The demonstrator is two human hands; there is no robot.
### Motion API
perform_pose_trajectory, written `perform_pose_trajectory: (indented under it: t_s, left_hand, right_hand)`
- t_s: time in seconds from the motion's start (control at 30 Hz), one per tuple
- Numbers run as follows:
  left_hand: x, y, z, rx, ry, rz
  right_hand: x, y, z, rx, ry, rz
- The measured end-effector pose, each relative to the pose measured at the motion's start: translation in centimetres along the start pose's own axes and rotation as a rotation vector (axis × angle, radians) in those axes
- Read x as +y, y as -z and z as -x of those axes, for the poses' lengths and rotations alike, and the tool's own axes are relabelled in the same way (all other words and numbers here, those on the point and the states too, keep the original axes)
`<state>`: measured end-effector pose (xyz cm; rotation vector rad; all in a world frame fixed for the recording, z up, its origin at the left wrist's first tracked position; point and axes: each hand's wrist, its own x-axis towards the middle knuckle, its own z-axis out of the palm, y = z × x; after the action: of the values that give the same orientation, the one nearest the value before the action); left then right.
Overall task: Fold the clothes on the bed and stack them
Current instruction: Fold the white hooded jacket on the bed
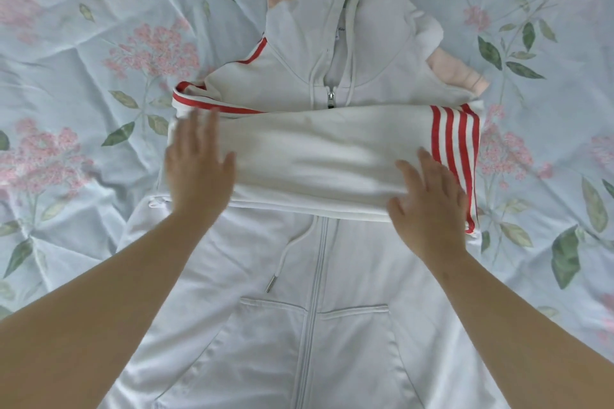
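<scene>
Your hoodie (315, 292) lies zipper-up mid-bed, hood at 12 o'clock, hem at 6. Its striped sleeves (315, 159) are crossed over the chest. Your left hand (199, 173) at 9 o'clock and right hand (428, 206) at 3 lie flat on them, fingers straight, gripping nothing.

Heads up: that slick fabric could let the sleeves slide apart once you let go. The pink garment (458, 73) under the hood could also get dragged into your fold. The loose drawstring (282, 256) may bunch too.

No basket or box in view, just the bedsheet (83, 43).
</scene>
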<state>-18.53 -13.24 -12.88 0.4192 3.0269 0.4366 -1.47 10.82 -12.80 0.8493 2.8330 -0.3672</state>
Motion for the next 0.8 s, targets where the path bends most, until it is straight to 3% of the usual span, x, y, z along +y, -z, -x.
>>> perform_pose_trajectory:
  t_s: [0.03,0.1,0.17,0.23,0.37,0.43,0.6,0.8]
  left_hand:
    - [1.0,-0.8,0.0,-0.099,-0.139,-0.073]
    - [1.5,-3.0,0.0,-0.345,-0.240,-0.214]
    - [0.9,-4.6,-0.4,-0.487,-0.229,-0.306]
    - [0.5,-5.1,-0.7,-0.466,-0.227,-0.316]
    - [2.3,-4.8,-2.2,-0.108,-0.384,-0.185]
    - [3.5,-4.7,-4.5,-0.126,-0.426,-0.188]
    - [3.9,-7.4,-8.7,-0.434,-0.248,-0.297]
    - [3.0,-8.9,-8.1,-0.324,-0.276,-0.258]
  right_hand:
    - [-0.8,-0.5,-0.4,-0.128,0.038,0.008]
    - [-1.4,-2.1,-0.8,-0.349,0.028,0.067]
    - [-1.5,-2.9,-1.1,-0.372,-0.013,0.085]
    - [-2.1,-2.6,-1.7,-0.219,-0.059,0.083]
    - [-4.3,0.0,-6.6,0.190,-0.087,-0.158]
    - [-5.7,1.7,-10.3,0.273,-0.045,-0.264]
    - [-8.7,4.9,-19.7,0.314,-0.035,-0.516]
    - [-10.5,3.9,-26.0,0.161,-0.144,-0.590]
